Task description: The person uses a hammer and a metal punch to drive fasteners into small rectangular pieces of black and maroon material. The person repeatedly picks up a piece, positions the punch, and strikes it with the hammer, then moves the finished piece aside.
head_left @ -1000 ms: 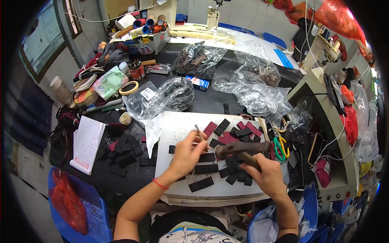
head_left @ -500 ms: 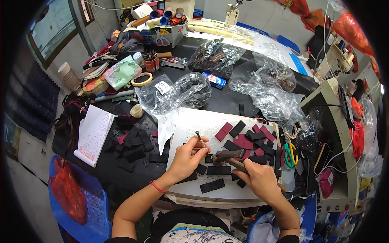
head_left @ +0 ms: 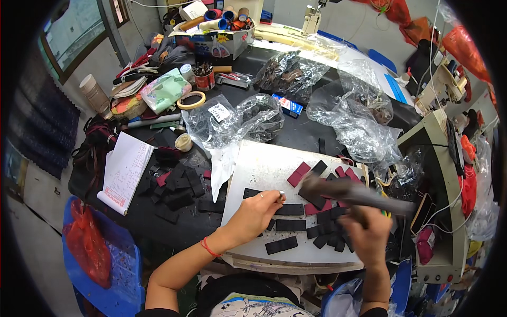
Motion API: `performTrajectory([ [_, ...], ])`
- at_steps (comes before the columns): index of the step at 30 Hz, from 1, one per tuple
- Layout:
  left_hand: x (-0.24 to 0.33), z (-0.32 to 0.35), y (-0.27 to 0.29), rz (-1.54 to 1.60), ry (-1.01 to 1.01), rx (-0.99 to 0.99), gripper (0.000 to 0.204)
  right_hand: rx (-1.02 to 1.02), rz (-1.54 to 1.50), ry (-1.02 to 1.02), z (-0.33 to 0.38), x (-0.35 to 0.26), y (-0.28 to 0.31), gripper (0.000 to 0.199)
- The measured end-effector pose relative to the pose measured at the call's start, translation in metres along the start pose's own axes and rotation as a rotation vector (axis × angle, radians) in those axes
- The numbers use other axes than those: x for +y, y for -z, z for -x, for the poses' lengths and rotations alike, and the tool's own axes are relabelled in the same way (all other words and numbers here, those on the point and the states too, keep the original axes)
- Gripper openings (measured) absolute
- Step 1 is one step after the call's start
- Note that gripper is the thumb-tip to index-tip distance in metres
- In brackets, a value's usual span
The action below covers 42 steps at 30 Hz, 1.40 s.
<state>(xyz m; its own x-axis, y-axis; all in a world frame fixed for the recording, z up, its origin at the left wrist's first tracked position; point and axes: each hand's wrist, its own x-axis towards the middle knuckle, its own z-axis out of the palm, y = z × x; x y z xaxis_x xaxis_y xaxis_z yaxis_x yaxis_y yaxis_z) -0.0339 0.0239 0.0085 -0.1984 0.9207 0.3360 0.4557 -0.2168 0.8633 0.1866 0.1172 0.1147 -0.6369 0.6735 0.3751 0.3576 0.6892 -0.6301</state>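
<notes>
My left hand (head_left: 254,215) is closed in a pinch above the white board (head_left: 266,153). Between its fingertips shows the round metal end of a punch (head_left: 282,194); most of the tool is hidden by the fingers. A black fabric strip (head_left: 289,210) lies just beside those fingers. To the right, my right hand (head_left: 368,232) grips a hammer (head_left: 351,193), smeared by motion and raised over the board. More black strips (head_left: 291,225) lie across the board, some in a heap at its right with maroon strips (head_left: 299,173).
Left of the board is a pile of black strips (head_left: 177,185) by an open notebook (head_left: 124,171). Clear plastic bags (head_left: 348,121) sit behind the board. Scissors, partly hidden, and a machine housing (head_left: 449,211) stand at the right. A blue chair (head_left: 124,253) is at the lower left.
The hammer has gone up and right, away from my left hand. My left hand has shifted slightly right, and the punch now shows end-on. The whole view has shifted a little.
</notes>
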Motion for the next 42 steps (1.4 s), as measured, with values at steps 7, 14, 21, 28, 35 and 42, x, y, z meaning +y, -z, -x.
performTrajectory([
  [7, 0.001, 0.011, -0.012, -0.196, -0.035, 0.036, 0.02, -0.211, 0.277, 0.009, -0.019, 0.01, -0.012, 0.033],
  [14, -0.004, -0.006, -0.006, 0.175, 0.275, 0.015, 0.014, -0.414, 0.439, 0.023, 0.014, 0.024, -0.02, 0.036],
  [21, -0.004, -0.003, 0.001, 0.204, 0.221, -0.042, 0.012, -0.389, 0.421, -0.003, 0.018, 0.028, -0.024, 0.037],
  [28, 0.004, 0.011, 0.003, -0.122, -0.055, -0.062, 0.014, 0.052, 0.019, -0.014, 0.003, -0.004, 0.003, 0.019],
  [35, 0.012, -0.006, 0.001, -0.213, -0.11, -0.085, 0.007, -0.123, 0.293, 0.1, -0.013, 0.007, -0.002, 0.032],
  [42, -0.008, -0.015, 0.006, 0.05, 0.132, -0.066, 0.012, 0.449, 0.442, -0.326, 0.063, 0.078, 0.037, 0.03],
])
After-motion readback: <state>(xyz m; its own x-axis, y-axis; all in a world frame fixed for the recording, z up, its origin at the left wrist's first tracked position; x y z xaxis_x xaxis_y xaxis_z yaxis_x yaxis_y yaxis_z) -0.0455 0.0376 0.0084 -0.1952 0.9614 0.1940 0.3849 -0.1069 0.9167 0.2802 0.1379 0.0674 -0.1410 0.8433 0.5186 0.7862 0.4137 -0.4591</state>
